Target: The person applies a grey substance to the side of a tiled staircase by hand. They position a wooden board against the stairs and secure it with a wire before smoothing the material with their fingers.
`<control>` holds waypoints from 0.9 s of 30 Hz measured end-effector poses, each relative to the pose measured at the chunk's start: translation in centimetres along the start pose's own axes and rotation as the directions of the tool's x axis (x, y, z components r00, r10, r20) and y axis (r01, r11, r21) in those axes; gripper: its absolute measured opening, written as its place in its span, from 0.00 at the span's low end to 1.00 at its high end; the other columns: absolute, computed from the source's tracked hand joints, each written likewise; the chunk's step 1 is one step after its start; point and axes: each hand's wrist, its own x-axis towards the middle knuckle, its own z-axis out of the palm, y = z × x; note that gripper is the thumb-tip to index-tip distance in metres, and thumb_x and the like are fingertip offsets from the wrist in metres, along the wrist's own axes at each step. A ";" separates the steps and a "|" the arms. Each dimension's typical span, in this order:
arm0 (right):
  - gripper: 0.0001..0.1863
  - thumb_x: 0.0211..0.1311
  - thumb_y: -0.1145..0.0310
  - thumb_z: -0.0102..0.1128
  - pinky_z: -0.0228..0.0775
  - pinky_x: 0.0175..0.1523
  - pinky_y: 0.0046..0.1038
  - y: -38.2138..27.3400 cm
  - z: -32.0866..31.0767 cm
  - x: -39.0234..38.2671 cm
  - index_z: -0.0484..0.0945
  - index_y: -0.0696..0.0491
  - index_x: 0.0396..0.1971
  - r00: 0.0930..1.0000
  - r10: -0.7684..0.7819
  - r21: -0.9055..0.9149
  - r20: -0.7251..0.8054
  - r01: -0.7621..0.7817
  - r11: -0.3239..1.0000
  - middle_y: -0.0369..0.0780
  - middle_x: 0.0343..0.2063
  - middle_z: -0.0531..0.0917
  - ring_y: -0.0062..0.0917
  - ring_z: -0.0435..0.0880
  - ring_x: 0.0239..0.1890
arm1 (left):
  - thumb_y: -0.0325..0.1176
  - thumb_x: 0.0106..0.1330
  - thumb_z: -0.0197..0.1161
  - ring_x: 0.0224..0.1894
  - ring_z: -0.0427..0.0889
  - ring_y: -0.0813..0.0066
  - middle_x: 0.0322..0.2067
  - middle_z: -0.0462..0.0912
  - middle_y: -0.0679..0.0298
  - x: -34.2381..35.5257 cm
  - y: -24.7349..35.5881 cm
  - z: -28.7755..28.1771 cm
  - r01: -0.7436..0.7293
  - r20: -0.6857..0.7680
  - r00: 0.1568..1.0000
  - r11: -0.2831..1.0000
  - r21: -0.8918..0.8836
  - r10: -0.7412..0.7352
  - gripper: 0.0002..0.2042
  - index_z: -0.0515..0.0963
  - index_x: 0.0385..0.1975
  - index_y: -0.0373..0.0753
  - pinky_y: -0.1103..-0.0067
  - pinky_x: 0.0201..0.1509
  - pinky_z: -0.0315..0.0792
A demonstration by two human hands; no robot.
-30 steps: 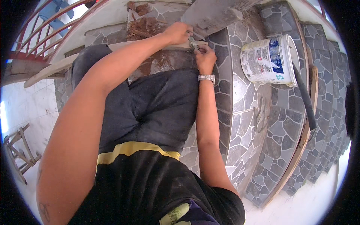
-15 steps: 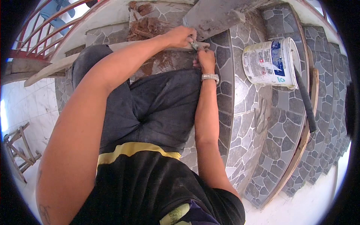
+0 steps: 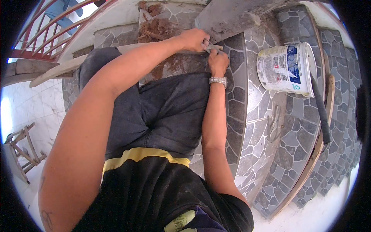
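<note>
My left hand [image 3: 194,40] and my right hand [image 3: 218,62] meet at the top middle, fingers bent and closed. Between their fingertips is a small grey piece [image 3: 210,48], too covered to name its kind. Just beneath the hands runs a long pale wooden piece [image 3: 58,71], its right end showing beside my right hand. It passes under my left forearm and by my left knee, reaching out to the left. A watch with a light band [image 3: 218,80] sits on my right wrist.
Right of me, a white bucket [image 3: 276,69] lies tipped on stone-patterned steps, a dark handle sticking out. Brown crumbly debris [image 3: 154,29] lies beyond my left forearm, near a thick grey beam [image 3: 228,19]. Red railings [image 3: 50,34] stand at far left; a sandal [image 3: 275,125] lies below the bucket.
The whole view has shifted slightly right and down. My right hand's fingers have turned in closer around the small grey piece, beside my left hand. Both hands stay at the wooden piece's end.
</note>
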 end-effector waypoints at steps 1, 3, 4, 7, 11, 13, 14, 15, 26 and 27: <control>0.23 0.58 0.55 0.53 0.72 0.50 0.49 -0.3 -0.4 -0.3 0.83 0.64 0.32 1.000 -0.013 0.053 -0.009 0.013 0.998 0.61 0.33 0.82 0.56 0.82 0.41 | 0.35 0.54 0.70 0.38 0.84 0.53 0.31 0.85 0.54 -0.1 0.4 0.0 0.002 0.001 1.000 1.000 -0.001 -0.002 0.09 0.82 0.31 0.39 0.64 0.42 0.76; 0.22 0.58 0.56 0.53 0.72 0.50 0.49 -0.2 -0.4 -0.5 0.83 0.64 0.32 1.000 -0.026 0.104 -0.015 0.027 0.994 0.60 0.35 0.82 0.57 0.82 0.41 | 0.33 0.54 0.69 0.38 0.84 0.52 0.32 0.85 0.54 -0.5 1.2 0.0 0.097 0.030 0.995 0.993 0.070 -0.099 0.10 0.81 0.35 0.41 0.62 0.43 0.76; 0.22 0.57 0.57 0.53 0.72 0.50 0.49 0.1 -0.2 -0.4 0.83 0.64 0.32 0.998 -0.055 0.087 0.010 0.054 0.995 0.61 0.35 0.82 0.58 0.81 0.41 | 0.33 0.54 0.69 0.38 0.84 0.52 0.32 0.85 0.54 -0.6 1.5 0.1 0.099 0.024 0.995 0.993 0.069 -0.101 0.10 0.81 0.35 0.41 0.62 0.43 0.76; 0.22 0.58 0.58 0.53 0.71 0.50 0.49 1.0 -0.6 0.2 0.82 0.65 0.33 0.994 -0.082 0.065 0.067 0.078 0.995 0.62 0.37 0.81 0.59 0.80 0.41 | 0.31 0.53 0.68 0.42 0.83 0.50 0.36 0.84 0.54 -0.9 1.6 0.8 0.042 -0.016 0.999 0.996 0.079 -0.041 0.12 0.79 0.38 0.42 0.60 0.45 0.76; 0.22 0.63 0.56 0.53 0.75 0.43 0.48 2.0 -0.2 1.1 0.81 0.64 0.32 0.982 -0.044 0.099 0.185 0.025 0.995 0.57 0.29 0.84 0.52 0.84 0.33 | 0.30 0.53 0.67 0.46 0.80 0.50 0.39 0.81 0.54 -0.9 1.2 1.5 -0.025 -0.032 0.999 0.996 0.085 0.028 0.12 0.78 0.38 0.41 0.60 0.47 0.75; 0.19 0.65 0.55 0.53 0.72 0.31 0.36 1.3 -0.8 0.7 0.79 0.59 0.32 0.938 0.105 0.398 0.330 -0.239 0.886 0.46 0.23 0.78 0.36 0.79 0.25 | 0.30 0.53 0.67 0.47 0.80 0.50 0.39 0.80 0.54 -1.3 0.9 1.6 -0.011 -0.014 1.000 0.995 0.098 0.012 0.12 0.78 0.37 0.40 0.60 0.48 0.75; 0.16 0.67 0.55 0.52 0.69 0.20 0.23 0.7 -1.4 0.4 0.77 0.54 0.32 0.849 0.184 0.604 0.496 -0.490 0.629 0.34 0.16 0.73 0.20 0.75 0.17 | 0.30 0.53 0.67 0.46 0.80 0.50 0.39 0.80 0.54 -1.4 0.8 1.7 -0.037 -0.043 0.998 0.995 0.098 0.041 0.12 0.78 0.38 0.40 0.61 0.47 0.75; 0.16 0.67 0.55 0.52 0.69 0.20 0.23 0.7 -1.3 0.5 0.77 0.54 0.32 0.849 0.186 0.605 0.494 -0.490 0.628 0.34 0.16 0.73 0.20 0.75 0.17 | 0.30 0.54 0.66 0.46 0.80 0.50 0.38 0.80 0.53 -1.5 0.7 1.8 -0.063 -0.072 0.995 0.993 0.098 0.070 0.12 0.78 0.38 0.39 0.61 0.47 0.75; 0.07 0.69 0.68 0.52 0.45 0.15 0.21 1.9 0.3 1.8 0.71 0.53 0.31 0.690 0.058 0.691 0.722 -0.712 -0.129 0.27 0.11 0.56 0.14 0.52 0.09 | 0.34 0.58 0.68 0.38 0.81 0.53 0.32 0.80 0.56 -1.1 -2.0 2.3 -0.301 -0.196 0.938 0.952 -0.058 0.285 0.11 0.81 0.39 0.41 0.64 0.42 0.74; 0.07 0.69 0.68 0.52 0.45 0.15 0.21 1.0 0.4 1.6 0.71 0.53 0.31 0.681 0.045 0.680 0.731 -0.721 -0.133 0.27 0.11 0.56 0.14 0.52 0.09 | 0.33 0.59 0.68 0.37 0.80 0.53 0.32 0.80 0.56 -1.5 -2.6 2.4 -0.365 -0.224 0.912 0.929 -0.064 0.343 0.10 0.82 0.39 0.42 0.65 0.42 0.74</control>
